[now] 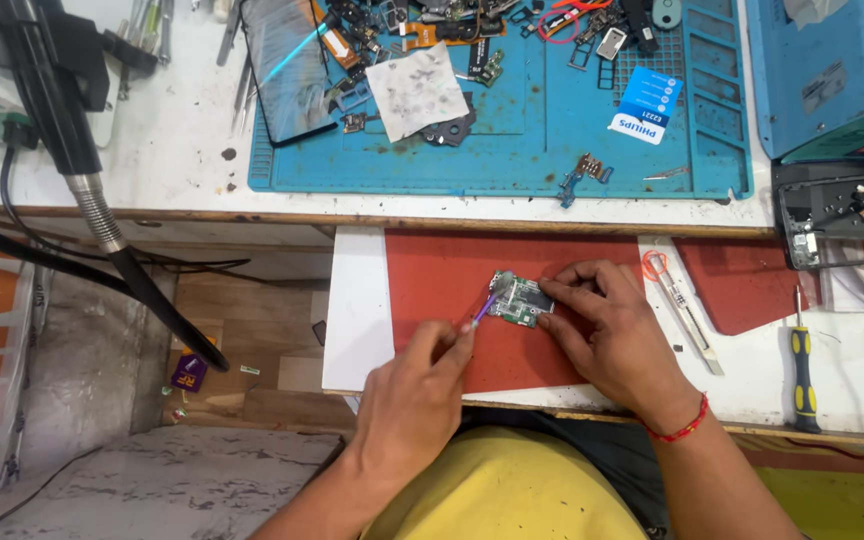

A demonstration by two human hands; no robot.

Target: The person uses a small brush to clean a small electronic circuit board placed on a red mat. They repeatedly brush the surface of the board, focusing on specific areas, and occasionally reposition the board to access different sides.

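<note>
The left hand (414, 392) is pinching a thin purple tool (485, 306), fingers closed round it, its tip touching the left edge of a small green circuit board (520, 300). The right hand (607, 330) is pressing the board down with loosely curled fingertips on its right side. The board is lying on a red mat (432, 275), at one o'clock from the left hand and ten o'clock from the right. Bare mat is stretching toward nine o'clock; the bench's front edge is running close at six.
</note>
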